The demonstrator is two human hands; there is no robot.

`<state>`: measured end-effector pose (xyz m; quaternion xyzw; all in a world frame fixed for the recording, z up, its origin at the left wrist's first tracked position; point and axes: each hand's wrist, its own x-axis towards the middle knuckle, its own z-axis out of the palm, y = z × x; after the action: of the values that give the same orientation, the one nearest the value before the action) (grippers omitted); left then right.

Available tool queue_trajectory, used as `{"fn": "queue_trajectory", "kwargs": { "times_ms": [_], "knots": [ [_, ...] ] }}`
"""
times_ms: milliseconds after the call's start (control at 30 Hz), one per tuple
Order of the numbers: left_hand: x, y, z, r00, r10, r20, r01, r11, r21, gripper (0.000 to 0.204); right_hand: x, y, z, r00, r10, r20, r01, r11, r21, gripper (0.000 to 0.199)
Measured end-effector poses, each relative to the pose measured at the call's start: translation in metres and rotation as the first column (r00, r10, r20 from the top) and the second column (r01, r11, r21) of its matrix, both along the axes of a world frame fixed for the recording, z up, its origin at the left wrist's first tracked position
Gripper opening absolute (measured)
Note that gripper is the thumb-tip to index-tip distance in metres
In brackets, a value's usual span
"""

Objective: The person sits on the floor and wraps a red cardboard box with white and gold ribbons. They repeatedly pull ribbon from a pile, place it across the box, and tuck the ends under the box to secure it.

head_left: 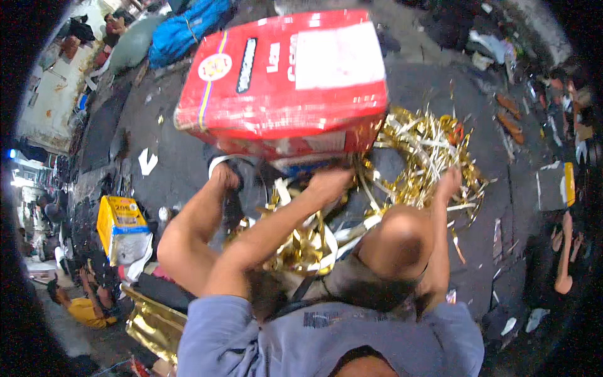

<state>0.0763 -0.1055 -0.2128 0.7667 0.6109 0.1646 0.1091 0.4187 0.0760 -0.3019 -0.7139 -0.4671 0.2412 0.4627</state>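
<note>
Long gold and white foil strips (pixel 427 141) lie in a loose heap at the right, and another tangle of foil strips (pixel 301 248) lies between my legs. My left hand (pixel 333 183) is curled just below the near side of a large red carton (pixel 276 81); whatever its fingers hold is hidden. My right hand (pixel 448 181) reaches into the right-hand heap beside my raised knee. Its fingers are blurred and mixed in with the strips, so their grip does not show.
A yellow, blue and white box (pixel 122 223) stands at the left, above a gold foil sheet (pixel 154 327). Behind the carton lies a blue bundle (pixel 185 31). Another yellow-edged box (pixel 554 185) sits at the far right, near other people's limbs. Scraps litter the dark floor (pixel 151 125).
</note>
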Motion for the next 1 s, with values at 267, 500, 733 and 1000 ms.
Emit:
{"fn": "queue_trajectory", "kwargs": {
  "times_ms": [267,500,733,1000],
  "knots": [
    [-0.046,-0.07,-0.152,0.792,0.54,-0.284,-0.578,0.512,-0.636,0.037,0.11,-0.053,0.082,0.978,0.043,-0.202,-0.025,0.996,0.089,0.017],
    [-0.06,-0.071,-0.133,0.959,0.163,0.233,0.042,0.731,-0.681,0.045,-0.01,-0.093,0.203,0.781,0.596,-0.188,-0.599,0.799,0.042,0.011],
    [0.002,-0.05,0.186,0.57,0.217,0.793,0.205,0.896,-0.393,0.02,-0.101,-0.154,0.351,0.202,0.895,0.398,-0.977,0.155,0.146,0.05],
    [-0.031,-0.109,0.256,0.68,0.108,0.725,0.074,0.974,-0.214,0.026,-0.152,-0.176,0.38,-0.016,0.967,0.256,-0.998,-0.033,0.062,0.032]
  ]
}}
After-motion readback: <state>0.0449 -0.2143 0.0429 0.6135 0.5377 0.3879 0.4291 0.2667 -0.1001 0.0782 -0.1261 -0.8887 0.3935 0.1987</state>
